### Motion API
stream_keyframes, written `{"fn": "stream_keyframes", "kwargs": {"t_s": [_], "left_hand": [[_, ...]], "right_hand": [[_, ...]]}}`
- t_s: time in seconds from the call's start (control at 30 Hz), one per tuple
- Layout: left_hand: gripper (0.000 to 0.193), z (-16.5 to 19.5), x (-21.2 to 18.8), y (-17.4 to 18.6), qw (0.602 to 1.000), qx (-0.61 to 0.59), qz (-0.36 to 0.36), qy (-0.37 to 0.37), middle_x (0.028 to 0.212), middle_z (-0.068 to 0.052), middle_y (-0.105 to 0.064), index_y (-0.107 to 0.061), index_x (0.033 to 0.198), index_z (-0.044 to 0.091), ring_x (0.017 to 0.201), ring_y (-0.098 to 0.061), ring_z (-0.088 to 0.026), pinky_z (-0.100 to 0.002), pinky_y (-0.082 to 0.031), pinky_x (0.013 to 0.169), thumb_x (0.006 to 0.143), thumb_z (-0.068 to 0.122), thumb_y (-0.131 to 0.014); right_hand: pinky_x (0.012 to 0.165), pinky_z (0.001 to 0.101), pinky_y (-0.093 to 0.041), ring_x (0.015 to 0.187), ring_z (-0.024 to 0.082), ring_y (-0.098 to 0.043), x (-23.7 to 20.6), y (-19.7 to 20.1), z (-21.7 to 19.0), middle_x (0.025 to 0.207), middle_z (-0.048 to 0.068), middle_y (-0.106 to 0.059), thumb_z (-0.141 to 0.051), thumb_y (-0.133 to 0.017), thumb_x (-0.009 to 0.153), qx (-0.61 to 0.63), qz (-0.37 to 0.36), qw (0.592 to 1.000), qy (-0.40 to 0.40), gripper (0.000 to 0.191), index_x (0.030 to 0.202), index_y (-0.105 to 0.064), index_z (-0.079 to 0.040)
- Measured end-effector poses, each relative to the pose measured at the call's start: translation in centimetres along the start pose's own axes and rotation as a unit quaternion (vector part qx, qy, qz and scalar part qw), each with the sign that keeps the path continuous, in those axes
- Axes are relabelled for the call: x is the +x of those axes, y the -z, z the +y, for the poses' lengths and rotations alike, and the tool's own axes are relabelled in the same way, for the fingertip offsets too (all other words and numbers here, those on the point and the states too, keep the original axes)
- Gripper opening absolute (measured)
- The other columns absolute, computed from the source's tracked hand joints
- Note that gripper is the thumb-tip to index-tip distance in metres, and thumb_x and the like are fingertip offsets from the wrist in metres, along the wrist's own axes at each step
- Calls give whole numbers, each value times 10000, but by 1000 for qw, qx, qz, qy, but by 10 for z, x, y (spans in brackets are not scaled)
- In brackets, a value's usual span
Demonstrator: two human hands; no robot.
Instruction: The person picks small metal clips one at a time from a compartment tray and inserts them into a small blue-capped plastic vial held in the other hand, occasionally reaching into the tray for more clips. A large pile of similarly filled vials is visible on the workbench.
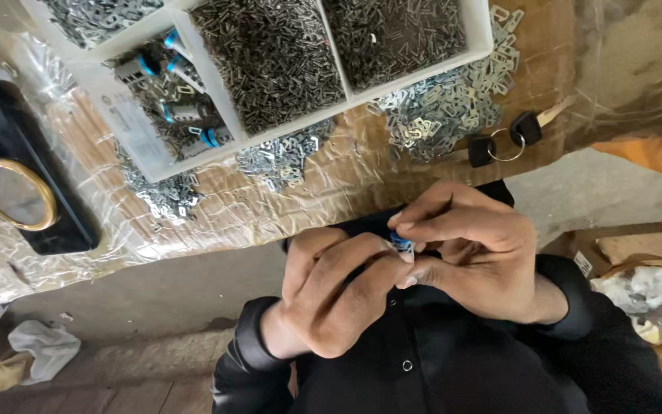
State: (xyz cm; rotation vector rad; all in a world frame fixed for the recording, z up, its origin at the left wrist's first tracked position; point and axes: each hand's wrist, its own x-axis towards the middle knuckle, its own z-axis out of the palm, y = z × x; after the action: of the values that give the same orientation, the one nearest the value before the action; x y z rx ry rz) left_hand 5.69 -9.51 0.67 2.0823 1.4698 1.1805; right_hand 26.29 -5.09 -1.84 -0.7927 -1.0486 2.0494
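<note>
My left hand and my right hand meet close in front of my chest, below the table edge. Between their fingertips they pinch a small metal cylinder with a blue ring, mostly hidden by the fingers. Both hands wear black sleeves. On the table above lie several similar cylinders with blue rings in one compartment of a white divided tray.
The tray's other compartments hold heaps of tiny metal pins. Loose flat metal plates lie scattered on the plastic-covered table, beside two black-headed keys on a ring. A black case with a gold-rimmed oval sits at the left. A cardboard box stands at the right.
</note>
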Motion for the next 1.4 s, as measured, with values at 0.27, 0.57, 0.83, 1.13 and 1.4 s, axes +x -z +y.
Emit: {"fn": "stream_keyframes", "kwargs": {"t_s": [0.27,0.57,0.83,1.13,1.4], "left_hand": [[205,5,-5,2,990,-79,-10,113,1010,-66,-706,-643,1045,50,868,-644,-238,-352,-550,786,919,-23,-788],[251,9,20,-5,996,-47,-26,76,999,-70,-700,-665,1065,36,847,-650,-233,-346,-549,773,872,-7,-820],[232,6,11,-2,836,-426,-80,338,980,-22,-646,-678,1054,69,738,-562,-116,-259,-459,657,872,65,-821],[307,-9,-2,-25,969,226,-65,78,1089,-88,-598,-788,1111,98,963,-585,-288,-393,-548,798,844,215,-880],[188,8,5,5,968,-124,-29,215,984,-29,-749,-732,920,98,933,-696,-216,-348,-591,822,814,-31,-817]], "right_hand": [[907,324,-690,1111,248,-718,-5,-1,7,1280,228,-606,120,-792,902,64,2,998,-2,324,1205,-676,112],[897,303,-700,1071,212,-710,-3,9,-3,1288,205,-595,101,-790,907,44,-1,999,18,317,1207,-689,94],[840,302,-662,978,244,-768,-8,27,-7,1149,161,-673,54,-880,802,-137,-95,986,18,326,1100,-750,71],[834,340,-716,996,249,-755,-20,25,-11,1240,228,-618,136,-778,897,55,27,998,-16,328,1207,-676,99],[869,332,-712,1044,234,-751,-10,18,-5,1285,227,-610,91,-780,901,34,19,999,-31,330,1202,-646,93]]}}
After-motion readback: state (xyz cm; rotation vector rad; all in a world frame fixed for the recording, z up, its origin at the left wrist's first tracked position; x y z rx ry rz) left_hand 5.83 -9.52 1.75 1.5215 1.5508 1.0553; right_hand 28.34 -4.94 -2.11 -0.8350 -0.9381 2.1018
